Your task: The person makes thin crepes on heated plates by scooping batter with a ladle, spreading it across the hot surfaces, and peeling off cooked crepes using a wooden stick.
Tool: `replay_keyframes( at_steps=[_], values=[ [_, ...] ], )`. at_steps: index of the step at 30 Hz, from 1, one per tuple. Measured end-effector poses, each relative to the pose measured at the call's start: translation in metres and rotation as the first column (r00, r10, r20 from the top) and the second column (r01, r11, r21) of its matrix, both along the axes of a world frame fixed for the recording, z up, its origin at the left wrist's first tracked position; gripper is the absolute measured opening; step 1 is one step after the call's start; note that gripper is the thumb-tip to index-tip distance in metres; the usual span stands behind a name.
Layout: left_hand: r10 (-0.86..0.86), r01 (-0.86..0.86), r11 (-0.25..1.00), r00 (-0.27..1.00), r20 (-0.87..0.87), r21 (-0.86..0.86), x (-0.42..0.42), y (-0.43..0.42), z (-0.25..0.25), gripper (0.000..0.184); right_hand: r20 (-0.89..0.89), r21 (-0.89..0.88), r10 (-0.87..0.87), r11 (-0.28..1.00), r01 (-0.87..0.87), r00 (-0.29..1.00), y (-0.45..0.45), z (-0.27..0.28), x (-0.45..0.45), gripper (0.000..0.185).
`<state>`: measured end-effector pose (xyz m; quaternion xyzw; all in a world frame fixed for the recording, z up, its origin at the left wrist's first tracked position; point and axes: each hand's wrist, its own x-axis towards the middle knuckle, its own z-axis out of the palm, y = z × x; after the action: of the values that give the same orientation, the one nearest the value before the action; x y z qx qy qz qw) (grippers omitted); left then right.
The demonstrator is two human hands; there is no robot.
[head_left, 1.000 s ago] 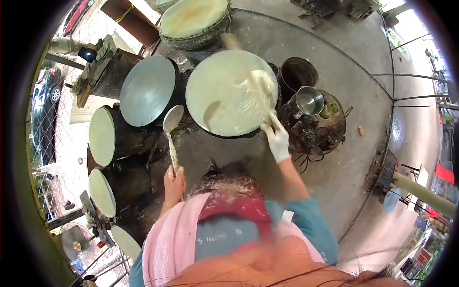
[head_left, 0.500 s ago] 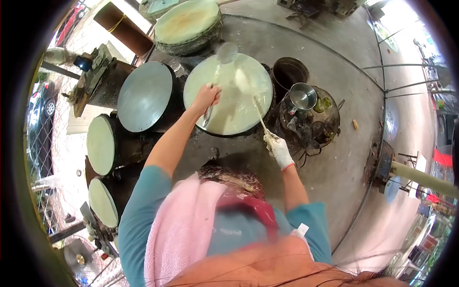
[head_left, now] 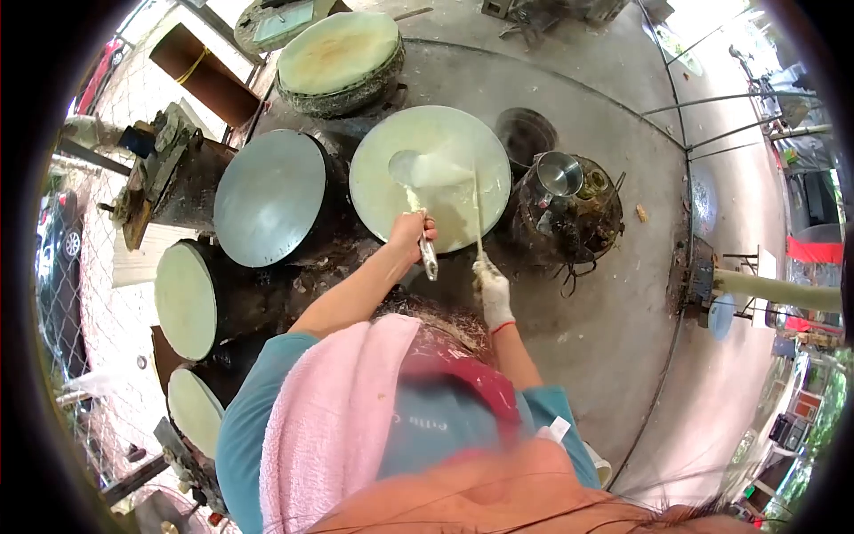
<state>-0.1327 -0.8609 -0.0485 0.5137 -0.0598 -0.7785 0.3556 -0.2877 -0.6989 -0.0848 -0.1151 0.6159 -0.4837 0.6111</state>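
My bare left hand [head_left: 411, 233] is closed round the handle of a ladle [head_left: 406, 169], whose round bowl is over the large round griddle [head_left: 374, 147]. Pale green-white batter [head_left: 427, 125] coats that griddle. My right hand [head_left: 492, 292], in a stained white glove, grips a thin stick [head_left: 478, 214] that reaches across the griddle's right side. Between the stick's far end and the ladle bowl is a whitish blur, so I cannot make out whether a blade or batter is there.
A bare grey griddle [head_left: 271, 200] stands to the left, with pale-coated griddles [head_left: 185, 298] below it. Beyond is a round pale sheet [head_left: 338, 53] on a stack. At right are a dark pot [head_left: 527, 133] and a metal cup [head_left: 559, 173] on a cluttered drum top.
The ladle has come nearer and lower over the griddle, my left hand shifting right and toward my body. My right hand has drawn in a little, with the stick now more upright in view.
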Motion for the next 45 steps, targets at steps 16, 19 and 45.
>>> replay_keyframes(
  at_steps=[16,19,45],
  values=[
    [-0.04,-0.177,0.938,0.797,-0.602,-0.297,0.151,-0.002,0.108,0.026,-0.232,-0.073,0.372,0.915,-0.398,0.899,-0.023,0.027,-0.045,0.032],
    [-0.07,-0.002,0.889,0.988,-0.141,-0.459,0.207,-0.026,0.122,0.025,-0.245,-0.073,0.163,0.98,-0.185,0.956,-0.035,0.004,-0.042,0.019],
    [0.436,0.43,0.743,0.271,0.858,-0.513,0.504,-0.072,-0.022,0.033,-0.626,-0.1,0.419,0.793,-0.601,0.658,-0.218,0.004,0.363,0.038]
  ],
)
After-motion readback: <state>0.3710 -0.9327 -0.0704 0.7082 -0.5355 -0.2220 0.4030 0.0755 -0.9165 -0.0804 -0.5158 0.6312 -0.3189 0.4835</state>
